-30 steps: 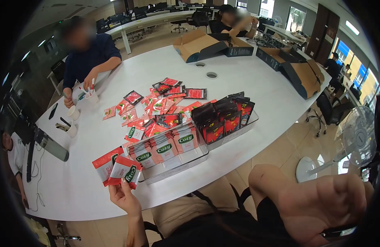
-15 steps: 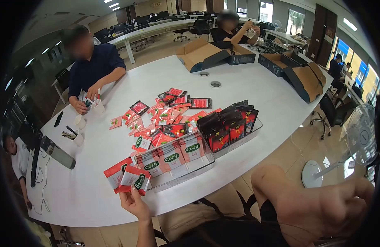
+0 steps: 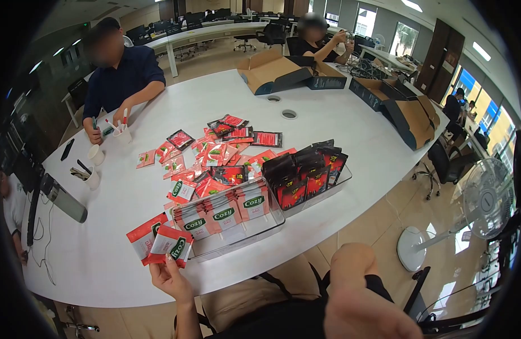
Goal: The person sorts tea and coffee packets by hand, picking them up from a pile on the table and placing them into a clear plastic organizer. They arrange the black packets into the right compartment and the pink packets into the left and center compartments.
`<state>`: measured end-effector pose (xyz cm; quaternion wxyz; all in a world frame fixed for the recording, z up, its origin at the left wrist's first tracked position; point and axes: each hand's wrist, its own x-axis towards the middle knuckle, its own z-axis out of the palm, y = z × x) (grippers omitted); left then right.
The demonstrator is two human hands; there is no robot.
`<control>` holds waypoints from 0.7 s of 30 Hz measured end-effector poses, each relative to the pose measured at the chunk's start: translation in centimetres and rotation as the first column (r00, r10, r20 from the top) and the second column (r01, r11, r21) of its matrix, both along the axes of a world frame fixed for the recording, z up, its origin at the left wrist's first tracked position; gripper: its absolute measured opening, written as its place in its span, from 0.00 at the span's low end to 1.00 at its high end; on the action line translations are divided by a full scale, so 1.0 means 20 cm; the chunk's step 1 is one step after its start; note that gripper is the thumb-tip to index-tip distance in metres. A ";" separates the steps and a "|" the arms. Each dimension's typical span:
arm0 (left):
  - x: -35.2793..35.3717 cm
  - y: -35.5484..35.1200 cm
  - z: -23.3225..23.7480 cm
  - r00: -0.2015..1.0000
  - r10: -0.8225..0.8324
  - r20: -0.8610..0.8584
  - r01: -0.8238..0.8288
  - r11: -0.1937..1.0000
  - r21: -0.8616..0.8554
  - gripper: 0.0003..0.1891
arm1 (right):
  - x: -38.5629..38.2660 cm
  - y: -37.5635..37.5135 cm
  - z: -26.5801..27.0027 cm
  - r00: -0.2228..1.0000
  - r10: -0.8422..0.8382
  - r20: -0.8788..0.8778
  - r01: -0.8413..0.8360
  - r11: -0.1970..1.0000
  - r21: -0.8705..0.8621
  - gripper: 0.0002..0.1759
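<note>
My left hand point(image 3: 173, 281) pinches a few red-and-white Cozy sachets point(image 3: 169, 244) at their lower edge, fanned out over the near edge of the table. Right beside them stands a clear plastic tray point(image 3: 238, 240), with upright Cozy sachets point(image 3: 224, 215) packed in rows. A second clear tray point(image 3: 320, 203) adjoins it and carries black-and-red sachets point(image 3: 305, 175). My right hand point(image 3: 373, 316) is low at the bottom right, off the table by my lap, smeared by motion and partly cut off by the frame.
A loose pile of red and black sachets point(image 3: 215, 152) lies behind the trays. Paper cups point(image 3: 95, 152) and a bottle point(image 3: 64, 198) stand at the left. Open cardboard boxes point(image 3: 277, 73) are at the back. A co-worker point(image 3: 122, 73) sits across, handling pens. A fan point(image 3: 486, 198) stands right.
My right hand has swung from the far right, where it was raised and bent, down towards my lap. The view has shifted slightly; my left hand keeps the sachets.
</note>
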<state>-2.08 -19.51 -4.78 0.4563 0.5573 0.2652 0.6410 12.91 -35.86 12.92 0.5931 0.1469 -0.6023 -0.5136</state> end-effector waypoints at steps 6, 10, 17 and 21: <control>-0.05 -0.02 -0.10 0.987 0.084 -0.137 -0.061 0.984 0.165 0.10 | 0.14 0.13 -0.41 0.905 -0.425 -0.029 0.421 0.903 -0.091 0.33; -0.02 -0.06 -0.10 0.981 0.166 -0.098 -0.134 0.952 0.275 0.08 | 0.14 0.15 -0.63 0.768 -0.633 -0.098 0.482 0.672 -0.562 0.32; -0.06 -0.08 -0.15 0.936 0.228 -0.269 -0.071 0.869 0.490 0.12 | 0.00 0.34 -0.51 0.781 -0.611 -0.133 -0.098 0.091 -0.991 0.33; -0.03 -0.07 -0.08 0.972 0.105 -0.212 -0.005 0.905 0.426 0.14 | 0.02 0.35 -0.54 0.897 -0.381 -0.224 -0.380 -0.407 -0.831 0.36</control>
